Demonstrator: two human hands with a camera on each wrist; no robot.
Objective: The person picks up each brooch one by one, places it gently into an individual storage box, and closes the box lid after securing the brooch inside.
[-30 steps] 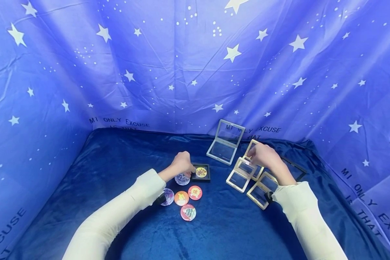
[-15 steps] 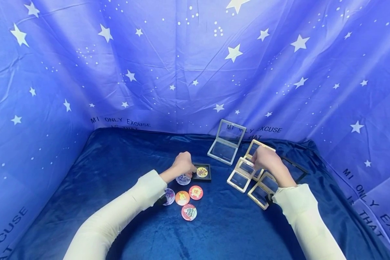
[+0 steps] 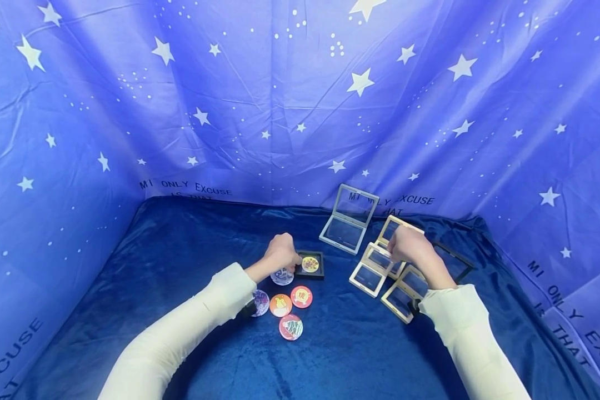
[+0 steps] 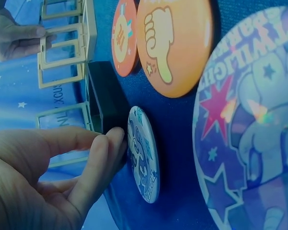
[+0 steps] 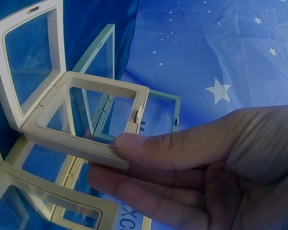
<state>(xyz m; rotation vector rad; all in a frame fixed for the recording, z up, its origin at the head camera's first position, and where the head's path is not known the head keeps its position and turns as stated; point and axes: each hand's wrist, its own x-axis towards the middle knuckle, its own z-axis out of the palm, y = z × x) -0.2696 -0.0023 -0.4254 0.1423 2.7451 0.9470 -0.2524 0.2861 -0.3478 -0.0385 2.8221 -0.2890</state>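
Note:
My left hand is at the left side of a small black display frame, thumb and fingertips pinching its edge in the left wrist view. A round yellow badge sits inside this frame. Just under the hand lies a purple-and-white pony badge, partly hidden in the head view. My right hand pinches one panel of a cream hinged display frame, thumb on top and fingers below. Its two clear-windowed panels are spread apart at the hinge, and its other panel rests on the cloth.
Near the left hand lie a purple badge, an orange thumbs-up badge, a red badge and a tree badge. A grey hinged frame stands behind. Gold frames and a larger black frame crowd the right hand.
My right hand has shifted slightly right along the cream frame's raised panel. The left hand stays at the small black frame, and the badges lie as before.

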